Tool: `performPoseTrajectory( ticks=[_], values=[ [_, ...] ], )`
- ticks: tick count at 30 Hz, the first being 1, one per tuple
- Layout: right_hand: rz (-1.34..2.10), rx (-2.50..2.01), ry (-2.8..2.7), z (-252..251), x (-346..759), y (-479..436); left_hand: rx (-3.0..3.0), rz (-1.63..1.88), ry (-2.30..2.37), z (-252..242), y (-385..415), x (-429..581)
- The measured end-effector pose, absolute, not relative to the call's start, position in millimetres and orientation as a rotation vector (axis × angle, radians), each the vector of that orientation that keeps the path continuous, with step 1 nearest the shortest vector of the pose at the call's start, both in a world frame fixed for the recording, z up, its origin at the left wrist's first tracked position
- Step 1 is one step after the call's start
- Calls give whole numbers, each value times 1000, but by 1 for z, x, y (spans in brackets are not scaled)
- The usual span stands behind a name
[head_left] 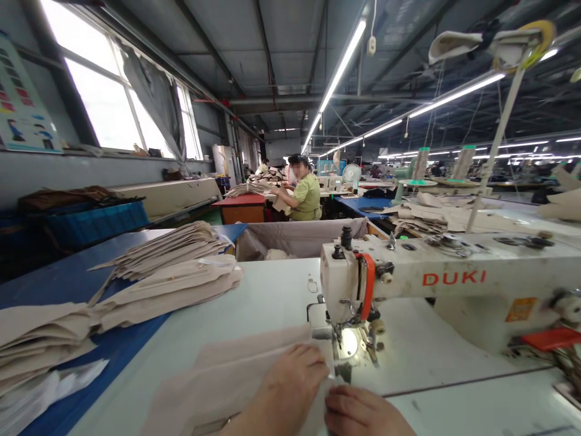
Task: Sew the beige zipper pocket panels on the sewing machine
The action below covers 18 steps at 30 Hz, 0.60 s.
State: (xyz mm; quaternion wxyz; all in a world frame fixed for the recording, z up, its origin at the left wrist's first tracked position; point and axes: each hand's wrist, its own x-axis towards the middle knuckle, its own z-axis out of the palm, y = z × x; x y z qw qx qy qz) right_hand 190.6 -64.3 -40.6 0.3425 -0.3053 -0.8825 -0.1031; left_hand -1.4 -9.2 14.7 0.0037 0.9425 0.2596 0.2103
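A beige fabric piece (222, 363) lies on the pale sewing table, partly smeared by motion. My left hand (290, 378) is on its right end, fingers bent and pressed together on the cloth. Close beside it, my right hand (361, 412) has its fingers curled at the edge of the cloth; their tips are hidden. Both hands are just in front of the sewing machine's (347, 284) needle area, where a small lamp (349, 343) lights the plate. Under my left forearm a thin metal-looking item (213, 426) shows in part.
Stacks of beige fabric pieces (172, 281) lie on the left over a blue surface (136, 345), with clear plastic (54, 387) nearby. A cloth-lined bin (299, 236) stands behind the table. Farther back, a person in a green top (308, 197) handles cloth. A thread stand (494, 133) rises at right.
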Motion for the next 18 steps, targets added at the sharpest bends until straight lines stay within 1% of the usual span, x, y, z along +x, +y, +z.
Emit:
performPoseTrajectory(
  ticks=[2, 6, 13, 18],
  values=[
    [-330, -764, -2247, -38, 186, -67, 2968, 645, 819, 18, -11, -1],
    [-267, -812, -2327, -24, 184, -72, 2977, 667, 808, 20, -12, -1],
    [19, -1052, -2597, 22, 187, -90, 2923, 717, 773, 27, -11, -2],
    [100, -1149, -2630, 47, 189, -101, 2936, 758, 738, 28, -8, -2]
  ],
)
